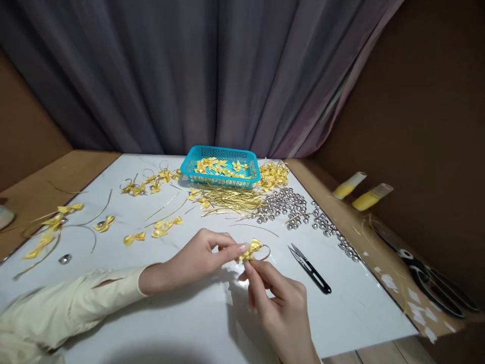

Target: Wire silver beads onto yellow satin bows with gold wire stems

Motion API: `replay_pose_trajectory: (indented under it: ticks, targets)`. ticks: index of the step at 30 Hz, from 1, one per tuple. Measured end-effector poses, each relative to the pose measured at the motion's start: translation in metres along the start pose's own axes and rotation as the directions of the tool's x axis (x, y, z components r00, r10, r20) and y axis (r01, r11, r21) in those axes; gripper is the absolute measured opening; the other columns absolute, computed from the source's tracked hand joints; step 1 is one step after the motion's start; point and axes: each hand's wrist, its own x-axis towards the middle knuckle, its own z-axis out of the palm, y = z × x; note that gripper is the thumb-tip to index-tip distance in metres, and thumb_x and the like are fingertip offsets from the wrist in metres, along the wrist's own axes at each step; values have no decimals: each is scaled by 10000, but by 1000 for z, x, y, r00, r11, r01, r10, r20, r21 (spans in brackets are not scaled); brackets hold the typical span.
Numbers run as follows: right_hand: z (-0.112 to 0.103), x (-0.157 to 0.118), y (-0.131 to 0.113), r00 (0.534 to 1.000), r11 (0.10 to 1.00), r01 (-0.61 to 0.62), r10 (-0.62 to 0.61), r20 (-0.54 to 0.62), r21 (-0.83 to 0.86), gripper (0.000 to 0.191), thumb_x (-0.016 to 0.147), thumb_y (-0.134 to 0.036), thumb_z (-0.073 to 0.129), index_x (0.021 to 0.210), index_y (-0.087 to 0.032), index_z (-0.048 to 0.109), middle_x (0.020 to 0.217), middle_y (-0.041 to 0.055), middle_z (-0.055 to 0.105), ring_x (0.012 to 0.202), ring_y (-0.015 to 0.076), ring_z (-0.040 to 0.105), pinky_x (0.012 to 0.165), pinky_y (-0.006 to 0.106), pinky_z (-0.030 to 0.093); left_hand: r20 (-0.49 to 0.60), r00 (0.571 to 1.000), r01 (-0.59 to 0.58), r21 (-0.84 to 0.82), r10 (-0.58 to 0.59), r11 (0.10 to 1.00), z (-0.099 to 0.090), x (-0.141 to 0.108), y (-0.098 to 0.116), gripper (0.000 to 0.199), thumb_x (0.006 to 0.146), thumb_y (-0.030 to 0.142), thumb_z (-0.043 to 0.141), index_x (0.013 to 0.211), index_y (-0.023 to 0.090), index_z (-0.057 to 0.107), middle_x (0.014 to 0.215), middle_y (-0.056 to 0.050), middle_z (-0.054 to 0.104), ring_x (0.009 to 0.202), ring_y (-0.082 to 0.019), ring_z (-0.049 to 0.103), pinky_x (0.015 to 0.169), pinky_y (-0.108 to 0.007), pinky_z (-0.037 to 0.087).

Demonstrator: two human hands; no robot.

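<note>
A yellow ribbon bow with a loop of gold cord is held between my two hands above the white board. My left hand pinches the bow from the left with thumb and fingers. From below, my right hand closes thumb and index finger at the bow's lower edge, near the cord; the exact grip point is partly hidden. Black thread snips lie to the right of my right hand. Ahead lie a bundle of gold cords and a spread of silver heart-shaped beads.
A blue basket of yellow bows stands at the back, beside a pile of bows. Bows with cords lie at the left. Along the right edge are two yellow-filled tubes, large scissors and paper scraps.
</note>
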Motion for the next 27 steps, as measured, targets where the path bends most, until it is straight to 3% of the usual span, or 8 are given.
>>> replay_pose_trajectory:
  ticks: [5, 9, 13, 16, 21, 24, 27]
  targets:
    - [-1, 2, -1, 999, 999, -44, 44, 10, 20, 230, 890, -263, 492, 765, -156, 651, 535, -5, 558, 423, 82, 467, 403, 175, 324, -89, 993, 69, -56, -73, 996, 2, 2, -1, 197, 802, 321, 622, 731, 150, 690, 744, -24, 691, 720, -144, 579, 658, -231, 417]
    - [-1, 4, -2, 997, 997, -73, 73, 30, 25, 243, 884, -281, 498, 738, -161, 650, 437, -43, 458, 391, 83, 424, 413, 174, 326, -76, 987, 128, -183, -143, 975, 4, 2, -2, 167, 769, 303, 662, 758, 148, 600, 690, -13, 687, 631, -117, 571, 587, -210, 404]
    - [-2, 6, -2, 994, 994, -103, 102, 35, 31, 260, 884, -301, 492, 717, -170, 642, 419, -53, 434, 372, 78, 388, 411, 171, 325, -44, 988, 134, -265, -151, 955, 5, 1, -2, 211, 785, 279, 645, 926, 178, 526, 667, 13, 698, 608, -109, 572, 585, -204, 406]
    - [-3, 7, 0, 994, 994, -109, 108, 31, 24, 262, 879, -304, 492, 699, -175, 631, 425, -51, 439, 367, 79, 378, 404, 176, 322, -26, 988, 143, -229, -153, 963, 6, 2, 0, 242, 790, 294, 632, 988, 166, 576, 723, -10, 717, 668, -133, 612, 618, -225, 435]
    - [-2, 11, 9, 990, 993, -110, 114, 88, -49, 293, 881, -315, 480, 659, -175, 610, 392, -52, 432, 342, 90, 390, 407, 200, 327, -86, 981, 155, -170, -172, 973, 7, 5, -7, 245, 751, 304, 656, 941, 156, 702, 991, -66, 716, 908, -210, 638, 781, -291, 478]
    - [5, 11, 16, 975, 983, -165, 175, 139, -83, 302, 883, -330, 462, 655, -180, 591, 397, -39, 472, 348, 108, 443, 431, 211, 356, -75, 964, 219, -327, -256, 919, 10, 0, -27, 236, 731, 297, 692, 917, 153, 720, 994, -76, 715, 929, -217, 629, 823, -310, 470]
    - [14, 8, 21, 966, 977, -173, 192, 170, -124, 303, 891, -334, 441, 669, -185, 583, 412, -25, 500, 365, 128, 481, 452, 223, 369, -9, 953, 247, -558, -303, 792, 14, -8, -48, 244, 729, 271, 707, 944, 157, 719, 1000, -78, 710, 970, -199, 611, 882, -297, 436]
